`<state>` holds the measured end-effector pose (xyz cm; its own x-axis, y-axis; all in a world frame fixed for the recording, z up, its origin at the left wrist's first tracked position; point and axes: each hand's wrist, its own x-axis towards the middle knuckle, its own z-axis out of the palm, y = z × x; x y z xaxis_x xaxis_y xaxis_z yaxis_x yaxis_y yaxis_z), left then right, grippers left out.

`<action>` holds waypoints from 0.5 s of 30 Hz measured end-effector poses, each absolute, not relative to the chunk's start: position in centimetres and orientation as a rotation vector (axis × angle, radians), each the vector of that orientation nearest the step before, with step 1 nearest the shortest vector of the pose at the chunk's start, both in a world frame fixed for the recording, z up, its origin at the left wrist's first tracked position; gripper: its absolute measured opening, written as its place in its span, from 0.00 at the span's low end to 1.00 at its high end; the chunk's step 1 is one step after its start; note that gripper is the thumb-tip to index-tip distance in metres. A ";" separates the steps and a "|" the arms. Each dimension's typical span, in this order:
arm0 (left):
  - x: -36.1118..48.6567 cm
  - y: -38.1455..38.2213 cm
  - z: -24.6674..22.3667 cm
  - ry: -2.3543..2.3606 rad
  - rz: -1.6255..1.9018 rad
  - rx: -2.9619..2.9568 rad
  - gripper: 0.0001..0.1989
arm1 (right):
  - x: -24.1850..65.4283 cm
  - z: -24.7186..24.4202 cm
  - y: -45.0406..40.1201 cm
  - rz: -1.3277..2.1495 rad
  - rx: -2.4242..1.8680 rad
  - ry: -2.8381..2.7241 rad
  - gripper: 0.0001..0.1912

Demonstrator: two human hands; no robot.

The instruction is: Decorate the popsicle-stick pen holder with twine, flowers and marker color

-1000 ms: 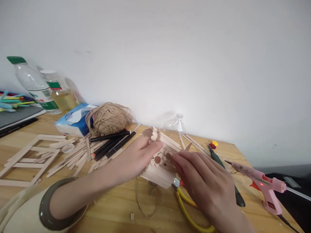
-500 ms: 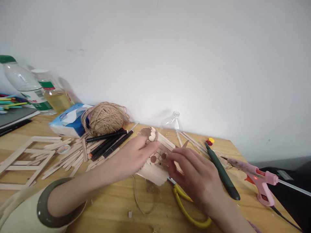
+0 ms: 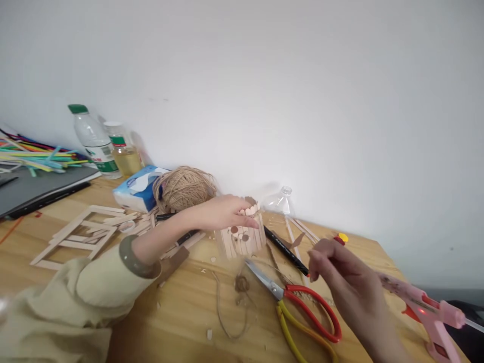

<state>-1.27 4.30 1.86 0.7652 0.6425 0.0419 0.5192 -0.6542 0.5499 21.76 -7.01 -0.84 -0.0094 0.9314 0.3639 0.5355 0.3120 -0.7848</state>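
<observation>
My left hand (image 3: 227, 214) is closed on the upper part of a small craft-stick panel (image 3: 249, 247) decorated with brown and pale round discs. Its fingers partly hide the panel. To the right, my right hand (image 3: 346, 282) is held above the table with its fingers curled in and thumb pressed to them. Whatever is in that pinch, if anything, cannot be made out. Between the hands lie a black marker (image 3: 283, 247) and scissors (image 3: 278, 290) with red and yellow handles. A loose piece of twine (image 3: 219, 307) curves on the table below the panel.
A pink glue gun (image 3: 427, 312) with a red light stands at the right. Farther left are a twine ball (image 3: 185, 189), a tissue pack (image 3: 136, 189), two bottles (image 3: 98, 146) and a stick frame (image 3: 75, 234). A cut clear bottle top (image 3: 282, 201) sits by the wall.
My right hand has pulled away from the panel to the right, uncovering the scissors and the marker. My left hand keeps hold of the panel. The view has shifted leftward.
</observation>
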 end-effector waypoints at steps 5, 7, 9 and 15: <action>0.3 6.5 1.1 0.836 0.193 2.610 0.18 | 21.8 -2.9 -6.4 0.742 -1.412 -1.659 0.05; 0.8 7.0 0.5 0.831 0.194 2.639 0.16 | 22.0 -3.1 -6.5 0.779 -1.415 -1.666 0.05; 0.9 7.1 0.3 0.833 0.240 2.645 0.14 | 22.0 -2.9 -6.8 0.832 -1.437 -1.686 0.09; 0.2 2.2 0.5 0.954 0.622 2.572 0.12 | 20.2 -2.0 -8.8 1.010 -1.447 -1.889 0.16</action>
<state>0.16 2.19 0.47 0.6810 0.6751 0.2837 0.5324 -0.7224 0.4412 20.18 -8.81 -2.00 -0.2696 0.9628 -0.0187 0.5499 0.1380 -0.8237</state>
